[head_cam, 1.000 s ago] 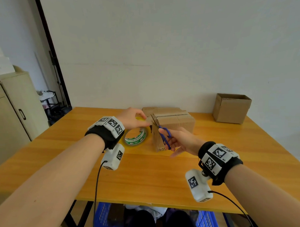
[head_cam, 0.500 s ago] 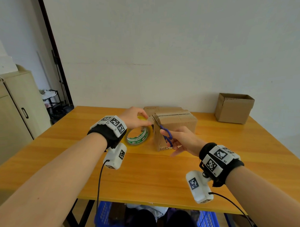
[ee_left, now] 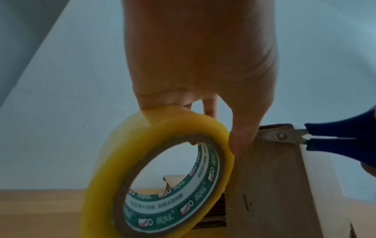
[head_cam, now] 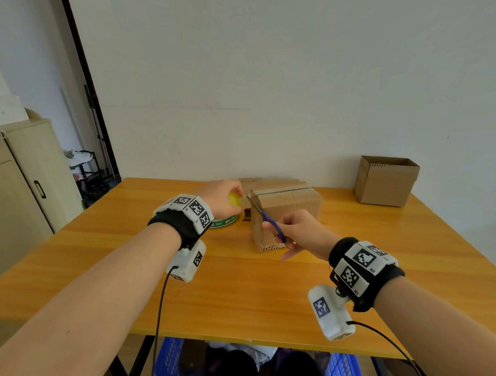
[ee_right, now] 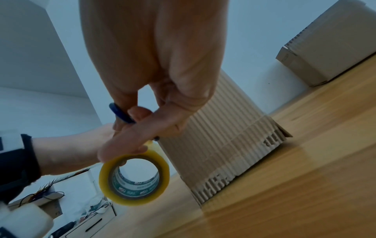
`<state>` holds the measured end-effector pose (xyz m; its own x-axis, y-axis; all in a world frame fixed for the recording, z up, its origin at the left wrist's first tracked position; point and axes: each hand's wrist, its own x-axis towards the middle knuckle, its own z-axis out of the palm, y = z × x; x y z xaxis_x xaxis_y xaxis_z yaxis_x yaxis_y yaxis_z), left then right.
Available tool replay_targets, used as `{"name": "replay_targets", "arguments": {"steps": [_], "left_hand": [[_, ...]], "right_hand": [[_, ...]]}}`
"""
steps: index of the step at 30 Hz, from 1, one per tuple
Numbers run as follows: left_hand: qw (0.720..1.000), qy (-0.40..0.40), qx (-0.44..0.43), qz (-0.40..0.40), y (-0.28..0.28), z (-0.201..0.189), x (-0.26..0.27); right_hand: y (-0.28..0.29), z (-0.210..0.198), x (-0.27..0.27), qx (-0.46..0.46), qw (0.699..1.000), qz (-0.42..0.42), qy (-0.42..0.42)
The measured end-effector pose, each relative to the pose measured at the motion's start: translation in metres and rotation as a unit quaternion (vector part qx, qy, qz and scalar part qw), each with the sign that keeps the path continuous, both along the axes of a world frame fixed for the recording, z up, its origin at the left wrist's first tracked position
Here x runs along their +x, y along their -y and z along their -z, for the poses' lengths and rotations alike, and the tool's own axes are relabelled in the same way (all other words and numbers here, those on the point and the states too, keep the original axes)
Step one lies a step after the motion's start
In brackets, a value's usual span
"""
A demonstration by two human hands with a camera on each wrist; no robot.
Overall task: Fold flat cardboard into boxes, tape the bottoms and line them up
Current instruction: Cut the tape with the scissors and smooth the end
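Left wrist view: left hand curled over the top of the tape roll, thumb against the box, roll lifted off the table. Right hand closed through the blue loops of the scissors, blades shut at the box's upper edge, pointing toward 11 o'clock. Box upside down at table centre; second box open at 2 o'clock.

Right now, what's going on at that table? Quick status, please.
Left hand grips tape roll. Right hand holds scissors at box edge. Nothing in the way.
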<state>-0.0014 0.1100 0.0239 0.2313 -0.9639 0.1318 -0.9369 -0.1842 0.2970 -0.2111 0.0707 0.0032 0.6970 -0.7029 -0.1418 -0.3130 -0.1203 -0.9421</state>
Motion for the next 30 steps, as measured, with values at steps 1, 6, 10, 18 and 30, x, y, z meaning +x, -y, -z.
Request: {"name": "replay_targets", "arguments": {"steps": [1, 6, 10, 18, 30], "left_hand": [[1.000, 0.009, 0.004, -0.001, 0.000, 0.000, 0.000], [1.000, 0.016, 0.004, 0.005, 0.001, 0.002, -0.001], [1.000, 0.020, 0.008, 0.005, 0.002, 0.004, -0.001], [0.999, 0.004, 0.036, -0.024, -0.002, 0.008, 0.010], [0.997, -0.056, 0.049, 0.016, -0.015, 0.017, 0.005]], "right_hand": [[0.000, 0.000, 0.001, -0.003, 1.000, -0.001, -0.003], [0.000, 0.000, 0.001, -0.014, 1.000, -0.002, -0.015], [-0.001, 0.001, 0.003, -0.019, 1.000, -0.010, -0.020], [0.004, 0.001, -0.002, -0.017, 1.000, 0.021, -0.016], [0.001, 0.007, 0.002, -0.040, 0.998, 0.029, -0.025]]}}
